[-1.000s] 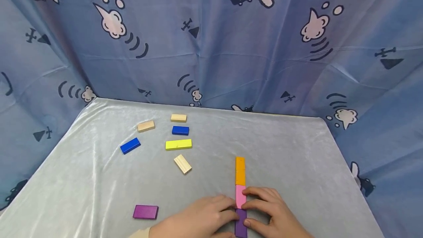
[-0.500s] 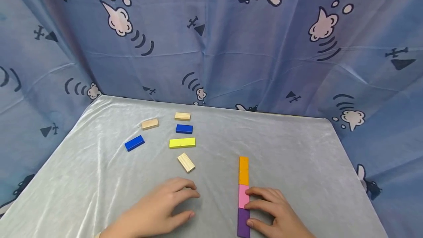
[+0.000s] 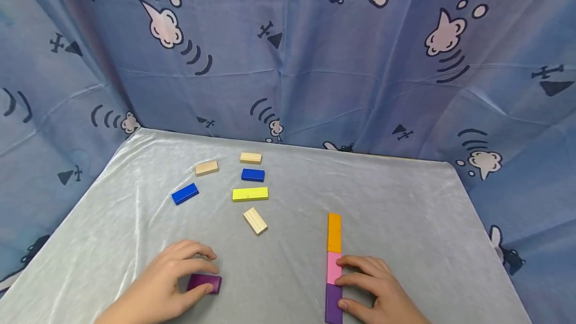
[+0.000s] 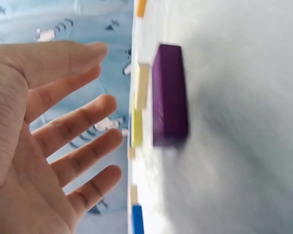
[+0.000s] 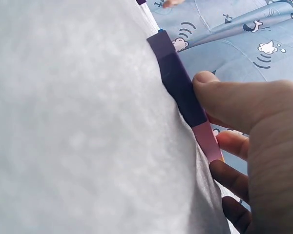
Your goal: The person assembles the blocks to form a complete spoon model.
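My left hand [image 3: 164,279] is over a dark purple block [image 3: 204,279] lying flat on the cloth at the front left. In the left wrist view its fingers are spread and stay apart from that block [image 4: 170,97]. Toward the right, three blocks lie end to end in a straight row: an orange block [image 3: 334,232] at the far end, a pink block [image 3: 332,267] in the middle and a violet block [image 3: 333,305] nearest me. My right hand [image 3: 378,289] rests along the row's right side, fingertips at the pink block and thumb at the violet one.
Farther back lie a yellow block [image 3: 250,194], two blue blocks [image 3: 185,194] and three bare wooden blocks [image 3: 255,221], all apart from each other. Pale velvety cloth [image 3: 288,274] covers the table. A blue patterned curtain [image 3: 234,54] hangs behind its back edge.
The left hand has left the row and moved left to above the dark purple block. The right hand stays beside the row. The head view has shifted slightly.
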A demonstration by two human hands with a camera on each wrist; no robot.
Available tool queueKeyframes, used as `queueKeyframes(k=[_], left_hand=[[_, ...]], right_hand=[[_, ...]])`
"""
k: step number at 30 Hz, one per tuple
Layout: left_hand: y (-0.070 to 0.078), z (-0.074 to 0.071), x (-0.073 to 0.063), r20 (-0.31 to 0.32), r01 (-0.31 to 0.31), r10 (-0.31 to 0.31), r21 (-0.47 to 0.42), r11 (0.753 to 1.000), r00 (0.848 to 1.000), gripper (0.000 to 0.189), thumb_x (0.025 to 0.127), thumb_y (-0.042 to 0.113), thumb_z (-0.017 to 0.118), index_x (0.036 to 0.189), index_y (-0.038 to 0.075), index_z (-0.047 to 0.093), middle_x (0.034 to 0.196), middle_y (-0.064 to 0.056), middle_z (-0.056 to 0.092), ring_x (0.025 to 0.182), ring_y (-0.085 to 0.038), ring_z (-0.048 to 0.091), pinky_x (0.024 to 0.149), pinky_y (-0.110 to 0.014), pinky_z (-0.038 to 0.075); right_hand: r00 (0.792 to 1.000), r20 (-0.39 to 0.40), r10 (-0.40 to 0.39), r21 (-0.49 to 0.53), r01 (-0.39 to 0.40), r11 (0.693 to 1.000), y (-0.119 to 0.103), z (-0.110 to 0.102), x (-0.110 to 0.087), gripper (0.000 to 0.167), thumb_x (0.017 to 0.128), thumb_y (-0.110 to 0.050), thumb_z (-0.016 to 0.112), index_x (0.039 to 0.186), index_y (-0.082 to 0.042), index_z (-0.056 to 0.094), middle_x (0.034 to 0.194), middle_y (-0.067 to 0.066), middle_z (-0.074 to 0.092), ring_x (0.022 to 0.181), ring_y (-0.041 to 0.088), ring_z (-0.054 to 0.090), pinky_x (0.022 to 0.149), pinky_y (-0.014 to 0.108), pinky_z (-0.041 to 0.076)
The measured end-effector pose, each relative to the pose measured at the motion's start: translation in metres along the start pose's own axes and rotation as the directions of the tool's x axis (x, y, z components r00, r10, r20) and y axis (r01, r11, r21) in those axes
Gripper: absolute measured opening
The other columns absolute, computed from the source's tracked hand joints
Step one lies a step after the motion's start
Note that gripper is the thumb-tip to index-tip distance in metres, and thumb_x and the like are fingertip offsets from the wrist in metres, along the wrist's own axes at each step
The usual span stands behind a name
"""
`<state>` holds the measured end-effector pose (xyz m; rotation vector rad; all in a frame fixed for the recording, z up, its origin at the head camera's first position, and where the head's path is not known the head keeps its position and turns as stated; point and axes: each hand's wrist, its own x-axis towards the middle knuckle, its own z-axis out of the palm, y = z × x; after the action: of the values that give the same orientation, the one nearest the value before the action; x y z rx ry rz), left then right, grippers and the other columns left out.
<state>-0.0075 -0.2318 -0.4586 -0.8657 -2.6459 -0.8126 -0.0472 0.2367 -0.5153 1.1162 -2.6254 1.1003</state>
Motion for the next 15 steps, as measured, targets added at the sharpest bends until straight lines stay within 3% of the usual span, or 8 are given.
queueKeyframes(k=[4, 9, 15], left_hand=[[-0.007, -0.003, -0.016, 0.035, 0.06, -0.06, -0.005, 0.998, 0.998, 0.047, 0.076, 0.02, 0.101, 0.107, 0.045, 0.077, 0.119, 0.022, 0.067, 0.109, -0.005, 0.063, 0.091, -0.037, 0.055], [-0.015, -0.007, -0.032, 0.092, 0.147, -0.146, -0.012, 0.989, 0.985, 0.04, 0.081, 0.028, 0.1, 0.108, 0.046, 0.077, 0.114, 0.027, 0.065, 0.104, -0.002, 0.06, 0.088, -0.035, 0.055], [-0.023, -0.005, -0.039, 0.072, 0.121, -0.121, 0.001, 0.993, 0.99, 0.044, 0.078, 0.023, 0.101, 0.106, 0.045, 0.076, 0.112, 0.029, 0.064, 0.101, -0.001, 0.06, 0.087, -0.032, 0.054]], right_hand=[[1.0, 0.002, -0.005, -0.006, 0.005, 1.0, 0.0, 0.0, 0.0, 0.039, 0.091, -0.034, 0.092, 0.123, -0.047, 0.073, 0.143, -0.012, 0.064, 0.127, 0.01, 0.058, 0.104, 0.025, 0.039], [1.0, -0.001, -0.023, -0.01, 0.023, 1.0, 0.001, 0.0, 0.0, 0.04, 0.09, -0.032, 0.093, 0.123, -0.045, 0.074, 0.142, -0.011, 0.064, 0.128, 0.01, 0.059, 0.105, 0.024, 0.037], [1.0, -0.007, -0.03, -0.009, 0.03, 1.0, 0.001, 0.001, 0.001, 0.041, 0.089, -0.031, 0.093, 0.123, -0.045, 0.074, 0.142, -0.01, 0.065, 0.127, 0.01, 0.059, 0.106, 0.023, 0.036]])
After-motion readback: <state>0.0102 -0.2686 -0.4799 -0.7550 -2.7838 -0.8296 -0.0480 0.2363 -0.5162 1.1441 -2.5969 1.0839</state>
